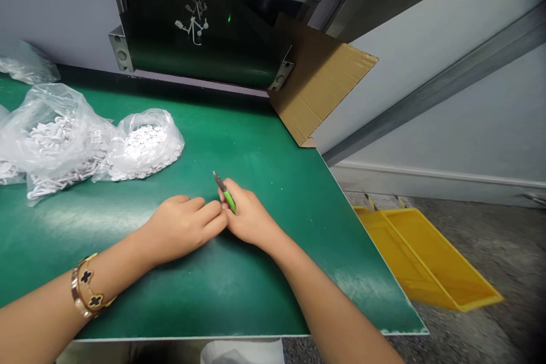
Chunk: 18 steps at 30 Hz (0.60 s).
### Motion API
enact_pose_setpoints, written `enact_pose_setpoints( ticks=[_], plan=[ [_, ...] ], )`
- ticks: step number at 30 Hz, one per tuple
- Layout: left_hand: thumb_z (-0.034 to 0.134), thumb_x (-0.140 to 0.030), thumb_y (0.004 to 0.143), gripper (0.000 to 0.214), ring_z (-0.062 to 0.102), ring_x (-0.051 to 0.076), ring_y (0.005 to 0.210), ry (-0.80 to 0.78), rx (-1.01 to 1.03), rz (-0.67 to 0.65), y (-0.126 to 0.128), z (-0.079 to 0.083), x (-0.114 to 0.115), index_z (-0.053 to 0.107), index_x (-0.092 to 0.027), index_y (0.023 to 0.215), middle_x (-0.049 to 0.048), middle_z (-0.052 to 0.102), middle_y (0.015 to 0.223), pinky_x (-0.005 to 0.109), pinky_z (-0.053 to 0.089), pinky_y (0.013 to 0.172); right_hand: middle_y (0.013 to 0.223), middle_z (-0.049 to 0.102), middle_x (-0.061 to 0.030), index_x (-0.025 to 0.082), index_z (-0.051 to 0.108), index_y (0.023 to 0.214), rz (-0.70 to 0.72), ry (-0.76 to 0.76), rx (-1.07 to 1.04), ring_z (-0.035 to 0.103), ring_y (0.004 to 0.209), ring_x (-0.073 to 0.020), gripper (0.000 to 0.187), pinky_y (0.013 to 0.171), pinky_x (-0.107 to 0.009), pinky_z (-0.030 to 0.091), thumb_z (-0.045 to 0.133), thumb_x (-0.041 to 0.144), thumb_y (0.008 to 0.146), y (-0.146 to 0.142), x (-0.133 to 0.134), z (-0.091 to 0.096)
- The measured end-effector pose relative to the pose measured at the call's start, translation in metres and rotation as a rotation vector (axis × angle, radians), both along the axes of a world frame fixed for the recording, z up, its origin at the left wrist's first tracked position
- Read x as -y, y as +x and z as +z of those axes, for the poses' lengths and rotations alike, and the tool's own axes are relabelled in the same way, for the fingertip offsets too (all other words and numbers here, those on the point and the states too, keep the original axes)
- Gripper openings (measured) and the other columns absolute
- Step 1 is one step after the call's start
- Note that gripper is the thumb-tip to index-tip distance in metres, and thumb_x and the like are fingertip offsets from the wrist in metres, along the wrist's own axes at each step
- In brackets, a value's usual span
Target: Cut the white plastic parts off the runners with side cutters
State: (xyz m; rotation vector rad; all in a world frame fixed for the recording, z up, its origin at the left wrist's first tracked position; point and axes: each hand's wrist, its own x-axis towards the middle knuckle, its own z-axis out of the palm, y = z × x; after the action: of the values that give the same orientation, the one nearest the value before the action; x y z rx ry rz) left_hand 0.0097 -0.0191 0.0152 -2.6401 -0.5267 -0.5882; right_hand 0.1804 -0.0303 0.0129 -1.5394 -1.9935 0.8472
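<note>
The right hand (245,209) grips a green tool (229,201), its tip beyond the fingers. The left hand (185,222) curls beside; its hold I cannot tell.

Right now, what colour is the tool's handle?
The handle is bright green, best seen in the head view.

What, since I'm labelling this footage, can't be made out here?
All in the head view:
Inside the left grip: hidden by the grip itself.
Lower end of the tool: hidden by the right grip.
Upper left bag: cut off by the left edge.
Farthest white parts on the belt: too small and blurred.
Lowest white thing: cut off by the bottom edge.
</note>
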Motion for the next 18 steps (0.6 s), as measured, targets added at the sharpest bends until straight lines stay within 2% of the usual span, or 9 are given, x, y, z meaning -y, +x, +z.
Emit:
enact_pose_setpoints(
  ticks=[5,13,15,18],
  plan=[
    [0.039,-0.005,0.083,0.017,0.047,0.011,0.053,-0.027,-0.072,-0.039,0.002,-0.001,0.000,0.052,-0.017,0.083,-0.0027,0.054,0.065,0.026,0.029,0.045,0.060,0.040,0.0058,0.022,0.029,0.071,0.035,-0.024,0.096,0.032,0.052,-0.0093,0.013,0.048,-0.021,0.019,0.039,0.015,0.071,-0.002,0.002,-0.001],
    [0.035,-0.010,0.087,0.019,0.046,0.010,0.049,-0.091,-0.026,-0.050,-0.001,-0.004,-0.002,0.049,-0.018,0.075,-0.0030,0.052,0.062,0.026,0.027,0.044,0.061,0.040,0.0058,0.022,0.032,0.073,0.050,-0.020,0.077,0.034,0.053,-0.0095,0.012,0.049,-0.021,0.020,0.039,0.013,0.069,-0.001,0.001,-0.002],
    [0.036,-0.016,0.089,0.019,0.048,0.010,0.052,-0.172,0.016,-0.022,-0.001,-0.007,-0.002,0.049,-0.018,0.075,-0.0025,0.054,0.066,0.025,0.028,0.045,0.061,0.040,0.0059,0.022,0.031,0.072,0.061,-0.005,0.054,0.034,0.054,-0.0097,0.012,0.050,-0.021,0.022,0.040,0.014,0.069,-0.001,0.002,-0.001],
    [0.038,-0.024,0.090,0.017,0.052,0.009,0.059,-0.412,0.129,0.056,0.000,-0.010,-0.003,0.052,-0.019,0.083,-0.0018,0.057,0.077,0.021,0.032,0.048,0.062,0.041,0.0063,0.022,0.032,0.072,0.060,0.015,-0.004,0.035,0.054,-0.0095,0.013,0.051,-0.020,0.025,0.041,0.014,0.068,-0.001,0.002,0.003]
  ],
)
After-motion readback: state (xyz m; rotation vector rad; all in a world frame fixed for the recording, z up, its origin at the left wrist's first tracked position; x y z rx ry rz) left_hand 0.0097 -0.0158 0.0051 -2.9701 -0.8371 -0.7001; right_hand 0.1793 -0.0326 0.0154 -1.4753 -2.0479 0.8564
